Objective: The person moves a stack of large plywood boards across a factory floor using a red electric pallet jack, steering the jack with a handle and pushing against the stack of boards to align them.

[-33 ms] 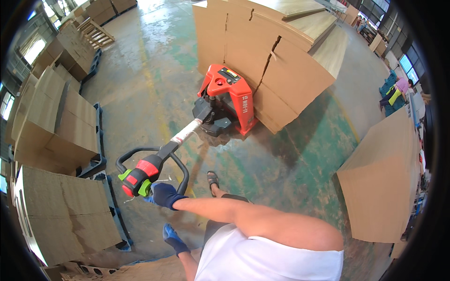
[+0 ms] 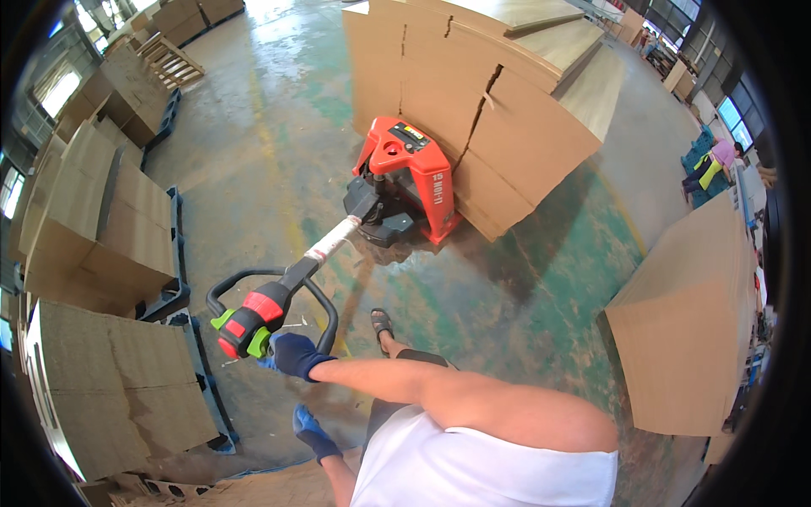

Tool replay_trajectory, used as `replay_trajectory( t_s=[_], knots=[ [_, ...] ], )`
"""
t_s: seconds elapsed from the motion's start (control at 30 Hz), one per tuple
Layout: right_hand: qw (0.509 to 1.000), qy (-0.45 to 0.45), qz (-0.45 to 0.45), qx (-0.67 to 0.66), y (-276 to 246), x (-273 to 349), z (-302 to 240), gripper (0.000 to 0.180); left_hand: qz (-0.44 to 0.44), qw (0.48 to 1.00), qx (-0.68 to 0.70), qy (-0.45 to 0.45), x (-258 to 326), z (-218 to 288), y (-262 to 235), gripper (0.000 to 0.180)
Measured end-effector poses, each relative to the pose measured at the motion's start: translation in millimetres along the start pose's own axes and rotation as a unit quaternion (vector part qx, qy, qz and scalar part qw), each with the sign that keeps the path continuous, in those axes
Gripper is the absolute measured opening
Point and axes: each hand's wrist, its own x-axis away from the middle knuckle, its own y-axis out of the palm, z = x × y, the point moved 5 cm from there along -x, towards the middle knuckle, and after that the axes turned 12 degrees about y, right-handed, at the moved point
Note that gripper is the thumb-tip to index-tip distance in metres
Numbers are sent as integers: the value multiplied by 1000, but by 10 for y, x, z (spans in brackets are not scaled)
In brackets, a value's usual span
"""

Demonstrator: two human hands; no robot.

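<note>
A red electric pallet truck [image 2: 438, 198] stands ahead of me, its tiller slanting toward me at the left. The black looped handle [image 2: 328, 308] has a red and black head [image 2: 263, 306] with green levers. My right hand [image 2: 297, 355], in a dark blue glove, is closed around the near side of the handle beside a green lever; its fingertips are partly hidden. Lower down, my left hand [image 2: 312, 429], gloved in blue, hangs away from the handle with fingers extended and nothing visible in it. A tall stack of brown boards [image 2: 524, 152] stands against the truck's far side.
Board stacks [image 2: 118, 380] on blue pallets [image 2: 215, 397] line the left. Another brown board stack [image 2: 684, 338] stands at the right. Beyond it a person [image 2: 718, 165] bends near blue pallets. A wooden pallet [image 2: 169, 61] leans at the far left. My sandalled foot [image 2: 382, 321] is on the floor.
</note>
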Motion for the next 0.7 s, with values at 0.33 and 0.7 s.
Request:
replay_trajectory(
  t_s=[0.33, 0.7],
  knots=[
    [992, -51, -110, -43, -409, 249, 89, 43, -33, 983, 179, -16, 292, 1715, 704, 53],
    [904, -270, -113, -311, -1687, 677, 430, 41, -209, 911, 355, 20, 523, 2519, 1843, 59]
  ],
)
